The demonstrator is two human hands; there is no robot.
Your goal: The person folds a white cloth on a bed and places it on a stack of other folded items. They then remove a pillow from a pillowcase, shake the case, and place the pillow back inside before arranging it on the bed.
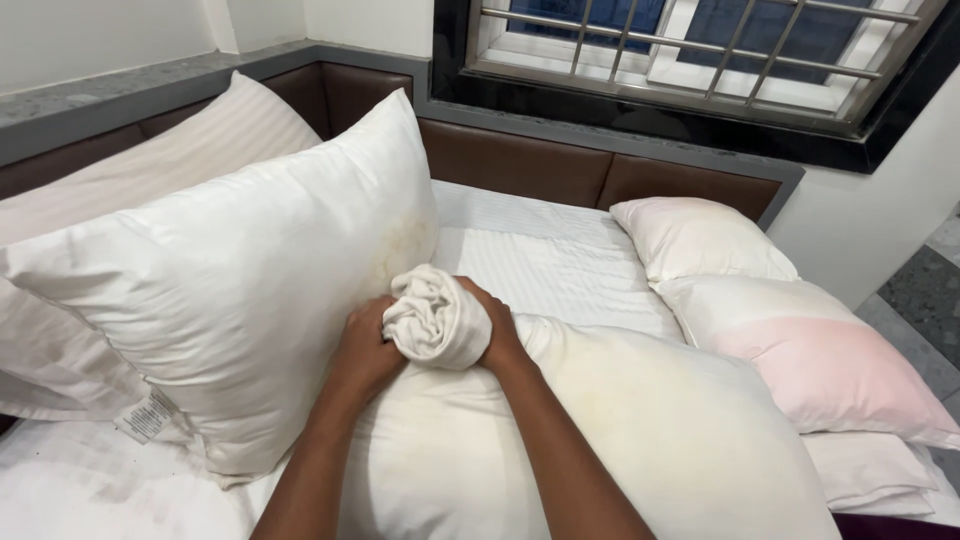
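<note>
Both hands grip a bunched-up wad of white cloth (437, 320), held at centre frame above the bed. Left hand (365, 350) clasps the wad's left side, fingers curled around it. Right hand (492, 330) wraps the right side, fingers pressed into the fabric. The wad runs on into the large white, faintly yellowed pillow (620, 430) lying under the forearms, touching it. A big white striped pillow (230, 270) stands tilted just left of the hands, a small label at its lower corner. Two pink-tinted white pillows (760, 310) lie to the right, near the bed's edge. White striped bedsheet (540, 250) behind, brown padded headboard (520, 160) along the wall, barred window (690, 50) above.
</note>
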